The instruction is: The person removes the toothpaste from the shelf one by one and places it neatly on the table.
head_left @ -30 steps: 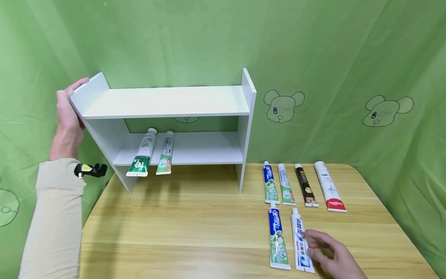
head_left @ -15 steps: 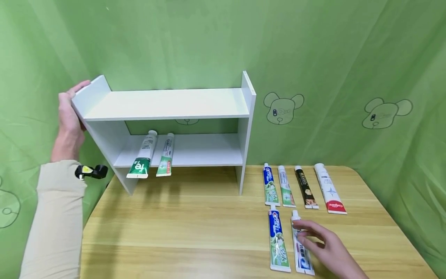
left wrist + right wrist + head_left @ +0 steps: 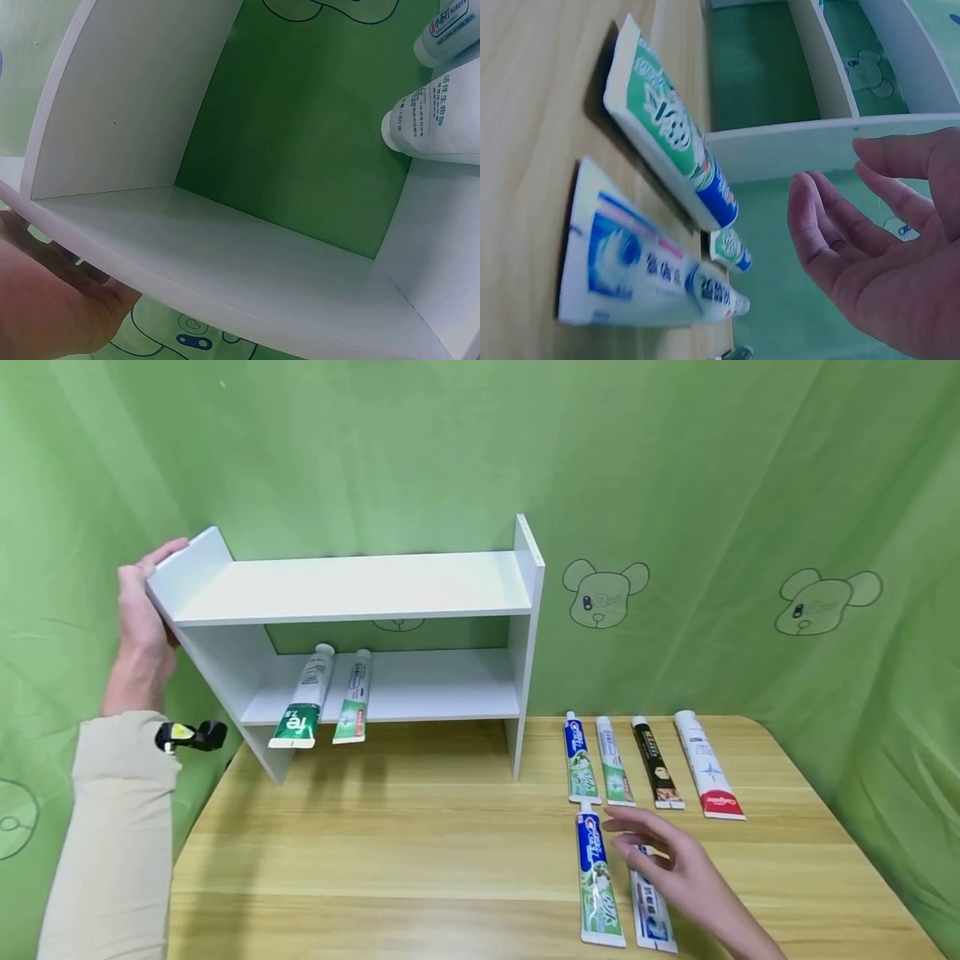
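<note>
- Since a second ago the right hand [image 3: 678, 868] has slid from the white-and-blue tube's tail toward its cap end, farther from the person.
- Its fingers [image 3: 821, 225] hover loosely spread just above the white-and-blue tube [image 3: 651, 917] and grip nothing; that tube lies flat at the bench's near right, beside a blue Crest tube [image 3: 596, 877].
- Best to pinch the tube across its width near the middle.
- The left hand [image 3: 142, 627] rests flat, fingers straight, on the white shelf's [image 3: 352, 585] left side panel.
- Wood-grain bench [image 3: 390, 852], green cloth backdrop [image 3: 712, 485].
</note>
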{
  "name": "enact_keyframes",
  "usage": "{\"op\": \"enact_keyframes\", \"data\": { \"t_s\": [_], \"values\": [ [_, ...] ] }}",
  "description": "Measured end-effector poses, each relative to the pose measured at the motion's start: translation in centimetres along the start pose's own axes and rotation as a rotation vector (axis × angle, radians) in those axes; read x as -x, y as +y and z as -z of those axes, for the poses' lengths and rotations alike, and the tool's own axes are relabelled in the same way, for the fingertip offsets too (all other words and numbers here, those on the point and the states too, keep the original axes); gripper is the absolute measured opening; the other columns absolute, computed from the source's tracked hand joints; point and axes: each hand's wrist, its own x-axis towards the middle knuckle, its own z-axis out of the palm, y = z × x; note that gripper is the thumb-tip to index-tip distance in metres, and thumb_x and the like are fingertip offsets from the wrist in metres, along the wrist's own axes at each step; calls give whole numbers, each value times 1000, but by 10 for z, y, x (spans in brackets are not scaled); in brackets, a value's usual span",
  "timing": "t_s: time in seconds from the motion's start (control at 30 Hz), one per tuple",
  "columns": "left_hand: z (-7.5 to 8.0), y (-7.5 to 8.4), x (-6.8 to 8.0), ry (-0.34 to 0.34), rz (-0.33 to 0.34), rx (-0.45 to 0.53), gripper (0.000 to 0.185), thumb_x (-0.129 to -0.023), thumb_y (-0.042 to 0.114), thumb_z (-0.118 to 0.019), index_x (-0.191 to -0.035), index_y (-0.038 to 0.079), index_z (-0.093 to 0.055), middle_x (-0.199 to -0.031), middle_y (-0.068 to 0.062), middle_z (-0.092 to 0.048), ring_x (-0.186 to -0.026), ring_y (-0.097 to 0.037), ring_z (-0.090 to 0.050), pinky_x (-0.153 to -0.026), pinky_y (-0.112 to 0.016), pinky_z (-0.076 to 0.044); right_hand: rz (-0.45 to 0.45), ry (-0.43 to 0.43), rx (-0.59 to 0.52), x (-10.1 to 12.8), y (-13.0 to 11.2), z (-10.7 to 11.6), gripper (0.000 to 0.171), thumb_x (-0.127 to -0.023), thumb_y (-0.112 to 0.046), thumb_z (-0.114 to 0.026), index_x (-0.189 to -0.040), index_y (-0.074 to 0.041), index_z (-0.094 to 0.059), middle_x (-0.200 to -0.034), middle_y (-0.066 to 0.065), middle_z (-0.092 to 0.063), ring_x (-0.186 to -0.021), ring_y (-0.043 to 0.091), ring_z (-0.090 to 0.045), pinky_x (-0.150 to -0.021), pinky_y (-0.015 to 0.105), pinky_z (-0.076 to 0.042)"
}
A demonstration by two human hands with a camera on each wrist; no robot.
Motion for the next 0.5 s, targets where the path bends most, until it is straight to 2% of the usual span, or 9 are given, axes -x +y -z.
{"op": "enact_keyframes", "data": {
  "t_s": [0.07, 0.23, 0.3, 0.5],
  "values": [
    [1, 1, 0, -1, -9, -1, 48, -106, 36, -32, -145, 21, -56, -121, -3, -64, -88, -13, -61, -63, -23, -50, 28, -12, -10, -4, -5, -3, 42, -101, -14, -66, -142, -14, -58, -126, 11, -69, -113, 27, -68, -90, 22, -55],
    [2, 2, -1, 5, -10, 1, 48, -106, 37, -32, -144, 21, -56, -123, -3, -63, -90, -14, -60, -65, -24, -50, 50, -46, -40, -21, -21, -11, 40, -101, -21, -67, -140, -22, -60, -125, 6, -70, -112, 25, -68, -87, 26, -57],
    [3, 2, 0, 10, -4, 7, 48, -106, 37, -32, -144, 22, -57, -124, -3, -63, -90, -14, -60, -65, -24, -50, 90, -64, -57, -28, -27, -15, 41, -101, -20, -67, -141, -22, -59, -124, 5, -70, -111, 27, -68, -86, 28, -58],
    [1, 0, 0, -5, -6, 6, 49, -106, 36, -32, -145, 20, -55, -123, -4, -63, -90, -14, -61, -65, -23, -50, 209, -100, -108, -43, -39, -25, 44, -101, -8, -65, -144, -12, -56, -126, 8, -69, -109, 30, -69, -91, 28, -57]
  ]
}}
